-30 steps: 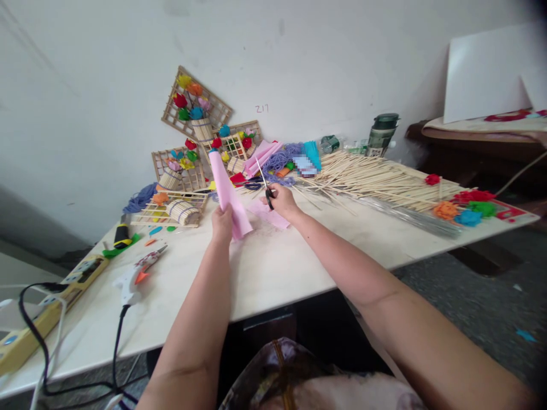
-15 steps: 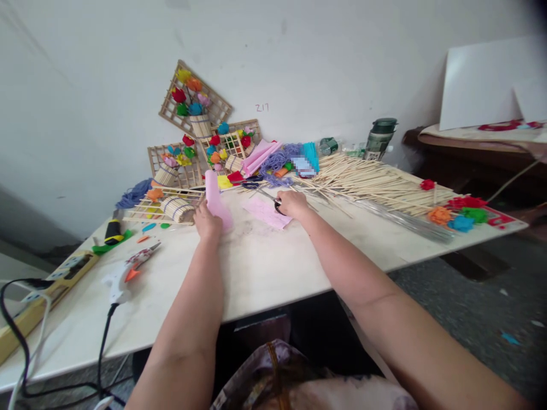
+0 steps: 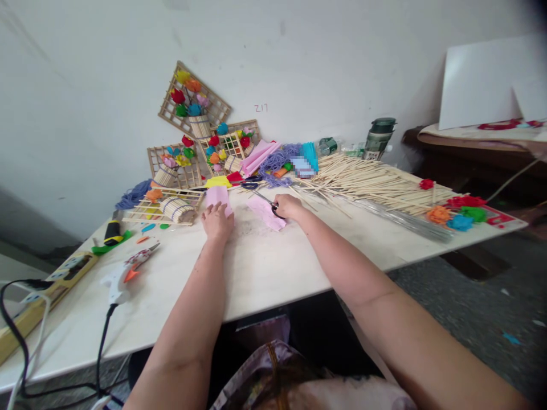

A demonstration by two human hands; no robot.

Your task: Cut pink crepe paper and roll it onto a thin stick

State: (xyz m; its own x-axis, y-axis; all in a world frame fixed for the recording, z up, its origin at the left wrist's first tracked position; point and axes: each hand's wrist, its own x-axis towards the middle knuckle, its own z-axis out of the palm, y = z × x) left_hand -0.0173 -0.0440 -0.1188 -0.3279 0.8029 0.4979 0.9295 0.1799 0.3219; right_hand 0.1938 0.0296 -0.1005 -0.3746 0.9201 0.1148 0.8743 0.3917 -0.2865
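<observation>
Resting my left hand (image 3: 217,224), fingers wide, on pink paper (image 3: 217,195); right hand (image 3: 289,206) grips scissors (image 3: 274,206). Dragging them low could snag the pink sheet (image 3: 264,214).

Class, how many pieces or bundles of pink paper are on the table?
3: a flat piece under the left hand, another by the scissors in the right hand, a folded bundle farther back. Layers may hide more.

Pale, smudged wall (image 3: 307,62); dark floor (image 3: 461,319).
</observation>
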